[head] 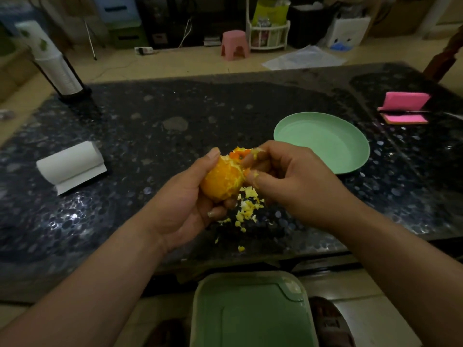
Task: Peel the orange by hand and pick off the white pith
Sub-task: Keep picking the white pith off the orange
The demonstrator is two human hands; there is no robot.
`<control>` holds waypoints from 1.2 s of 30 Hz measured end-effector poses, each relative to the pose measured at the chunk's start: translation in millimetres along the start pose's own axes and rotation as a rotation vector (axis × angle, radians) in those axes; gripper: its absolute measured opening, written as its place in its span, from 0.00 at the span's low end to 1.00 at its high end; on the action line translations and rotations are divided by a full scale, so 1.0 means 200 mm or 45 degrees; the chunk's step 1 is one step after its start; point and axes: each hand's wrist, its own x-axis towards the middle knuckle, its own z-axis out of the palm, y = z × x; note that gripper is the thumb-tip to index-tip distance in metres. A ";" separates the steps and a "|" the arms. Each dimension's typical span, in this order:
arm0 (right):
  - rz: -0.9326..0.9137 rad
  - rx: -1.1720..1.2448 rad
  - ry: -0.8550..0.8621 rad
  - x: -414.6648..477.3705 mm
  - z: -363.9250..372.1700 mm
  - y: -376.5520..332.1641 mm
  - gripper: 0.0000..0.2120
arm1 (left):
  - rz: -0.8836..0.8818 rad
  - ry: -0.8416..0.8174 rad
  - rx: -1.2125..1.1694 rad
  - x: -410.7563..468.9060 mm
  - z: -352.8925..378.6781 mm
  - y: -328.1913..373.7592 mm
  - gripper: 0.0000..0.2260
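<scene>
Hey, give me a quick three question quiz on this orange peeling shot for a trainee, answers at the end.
1. True or false: the peel scraps lie in the green plate.
2. Which hand cradles the orange while the other picks at it? A. left B. right C. neither
3. Fill in: the white paper roll lies on the table to the ____ of both hands.
Key: 1 false, they lie on the table under the hands; 2 A, the left hand holds it and the right hand picks; 3 left.
</scene>
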 end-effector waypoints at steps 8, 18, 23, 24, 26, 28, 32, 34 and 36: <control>-0.097 -0.310 0.073 0.01 0.04 0.02 0.06 | 0.041 0.028 0.273 0.00 -0.02 -0.02 0.22; -0.087 -0.492 0.097 0.06 0.05 0.06 0.10 | -0.043 -0.001 0.247 -0.01 -0.04 -0.01 0.20; 0.028 -0.413 0.159 0.08 0.04 0.10 0.03 | -0.065 0.075 -0.170 0.03 -0.07 -0.01 0.22; 0.029 -0.342 0.160 0.08 0.04 0.09 0.04 | -0.061 0.090 -0.227 0.05 -0.07 -0.01 0.22; 0.059 -0.192 0.152 0.07 0.06 0.06 0.05 | -0.047 0.100 -0.276 0.06 -0.08 0.00 0.20; 0.133 -0.050 0.125 0.07 0.08 0.03 0.05 | -0.033 0.112 -0.280 0.06 -0.07 0.01 0.17; 0.217 0.076 0.081 0.05 0.12 -0.01 0.05 | 0.037 0.096 -0.278 0.07 -0.06 0.00 0.16; 0.198 -0.027 0.092 0.04 0.14 -0.02 0.05 | 0.085 0.109 -0.231 0.07 -0.05 -0.01 0.14; 0.186 -0.124 0.124 0.04 0.14 -0.03 0.04 | 0.138 0.146 -0.163 0.07 -0.03 -0.02 0.12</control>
